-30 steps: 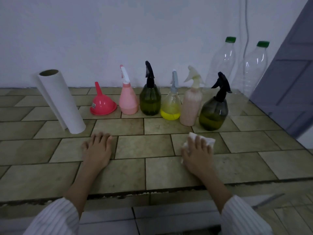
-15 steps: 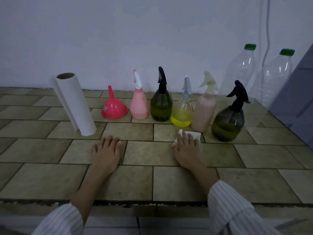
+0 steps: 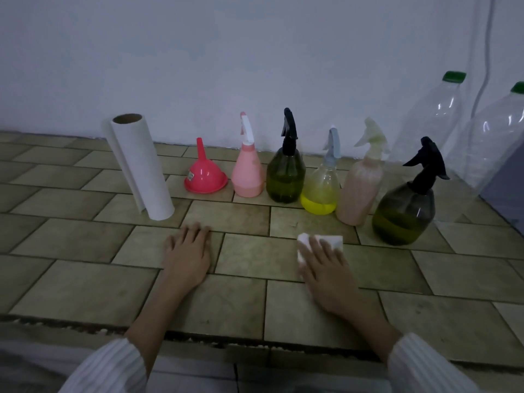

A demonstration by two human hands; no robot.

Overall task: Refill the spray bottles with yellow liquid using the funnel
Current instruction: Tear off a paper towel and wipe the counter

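Several spray bottles stand in a row on the tiled counter (image 3: 85, 285): a pink one (image 3: 247, 177), a dark green one (image 3: 285, 177), a clear one with yellow liquid (image 3: 320, 191), a pale pink one (image 3: 358, 188) and a smoky one with a black trigger (image 3: 404, 214). A red funnel (image 3: 205, 175) sits mouth down to their left. My left hand (image 3: 188, 256) rests flat on the tiles. My right hand (image 3: 326, 268) presses a white tissue (image 3: 331, 241) onto the counter with straight fingers.
A paper towel roll (image 3: 141, 165) stands at the left. Two large clear bottles with green caps, one (image 3: 428, 120) beside the other (image 3: 493, 137), stand at the back right by the wall. The counter's front edge runs just under my wrists.
My right hand has slid the tissue left from in front of the smoky bottle, then a little back toward me. The left hand has stayed flat in place.
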